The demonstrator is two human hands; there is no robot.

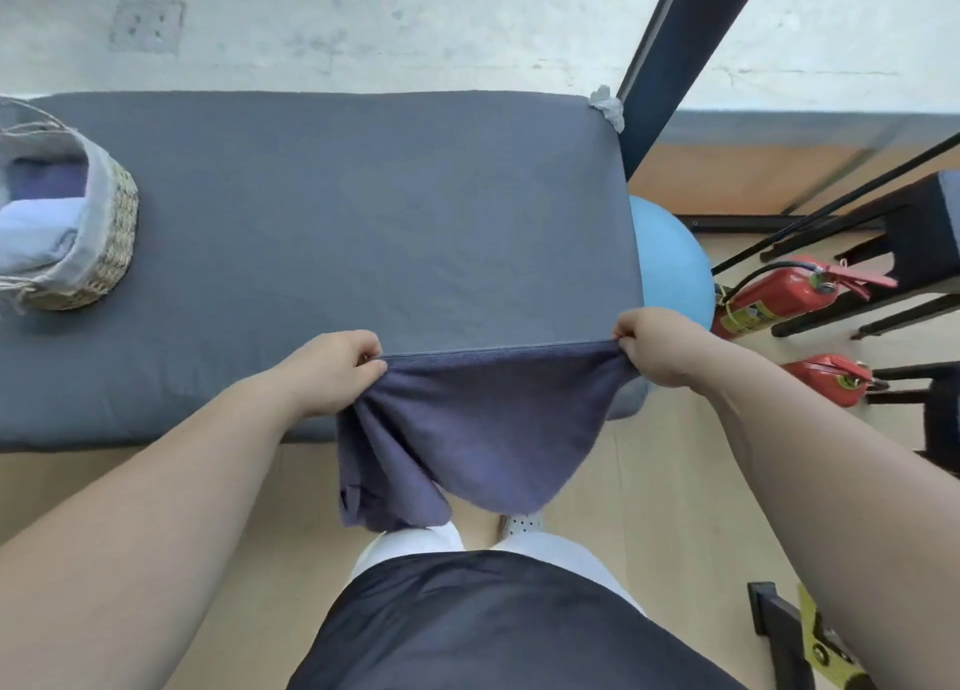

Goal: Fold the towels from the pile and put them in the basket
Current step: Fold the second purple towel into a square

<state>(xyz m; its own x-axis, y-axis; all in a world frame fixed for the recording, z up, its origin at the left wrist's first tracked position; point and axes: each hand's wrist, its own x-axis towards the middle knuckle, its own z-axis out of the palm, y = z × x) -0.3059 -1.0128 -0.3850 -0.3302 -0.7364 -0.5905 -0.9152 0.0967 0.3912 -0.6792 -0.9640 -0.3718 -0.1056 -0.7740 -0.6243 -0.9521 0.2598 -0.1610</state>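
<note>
A dark purple-blue towel (467,429) hangs stretched between my hands over the near edge of the grey padded table (337,211). My left hand (332,372) pinches its top left corner. My right hand (654,346) pinches the top right corner. The towel's top hem is pulled taut, and its lower part droops in front of my legs. A woven basket (111,232) with a grey cloth liner stands at the table's left end. Inside it lie folded light blue and purple towels (36,226). No pile of towels is in view.
A light blue ball (670,268) sits just past the table's right end. Two red fire extinguishers (774,294) lie on the wooden floor to the right, beside black frame legs (883,252). A dark post (670,50) rises at the table's far right corner.
</note>
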